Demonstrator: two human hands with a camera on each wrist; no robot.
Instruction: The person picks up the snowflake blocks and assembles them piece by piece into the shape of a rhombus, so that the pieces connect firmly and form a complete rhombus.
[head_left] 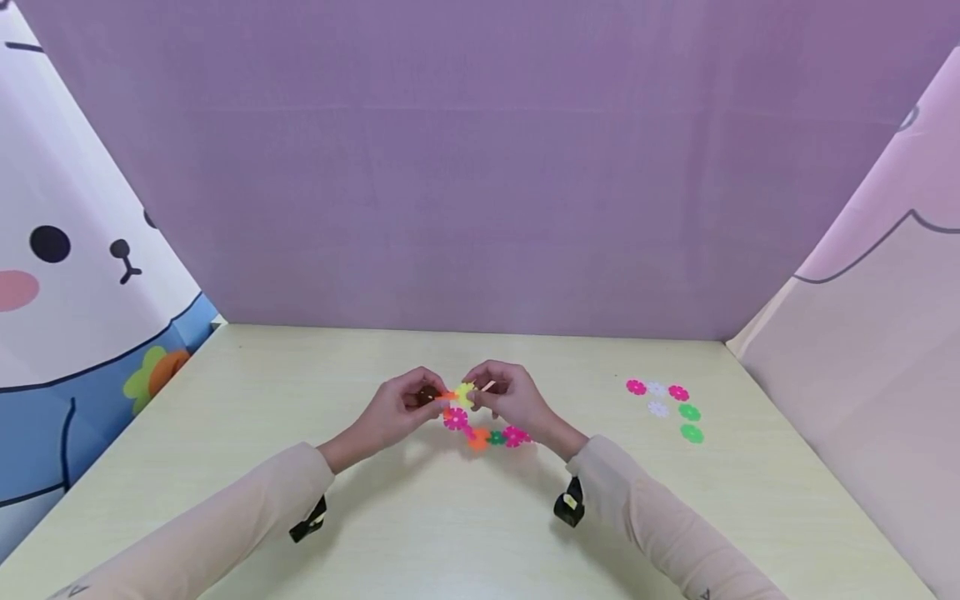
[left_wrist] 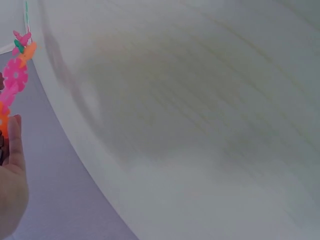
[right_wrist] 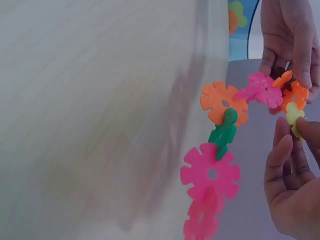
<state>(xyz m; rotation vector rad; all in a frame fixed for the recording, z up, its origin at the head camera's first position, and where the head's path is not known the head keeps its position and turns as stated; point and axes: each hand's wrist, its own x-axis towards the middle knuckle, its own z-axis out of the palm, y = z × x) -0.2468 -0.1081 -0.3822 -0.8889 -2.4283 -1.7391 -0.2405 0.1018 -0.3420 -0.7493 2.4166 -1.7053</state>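
A chain of interlocked flower-shaped plastic discs hangs between both hands above the table. My left hand (head_left: 390, 414) pinches the chain near an orange disc (right_wrist: 297, 94) and a dark brown disc (head_left: 427, 396), both partly hidden by fingers. A yellow disc (head_left: 464, 395) is pinched by my right hand (head_left: 519, 402), touching the orange one; whether they are interlocked I cannot tell. From there the chain droops through a pink disc (head_left: 455, 418), another orange disc (right_wrist: 223, 103), a green disc (right_wrist: 222, 134) and a larger-looking pink disc (right_wrist: 210, 172). The left wrist view shows the left hand (left_wrist: 12, 192) only at its edge.
Loose flower discs lie to the right on the pale table (head_left: 360, 533): pink (head_left: 636, 387), white (head_left: 658, 409) and green (head_left: 692, 433) ones. A purple panel (head_left: 480, 183) stands behind, with printed cloth at both sides.
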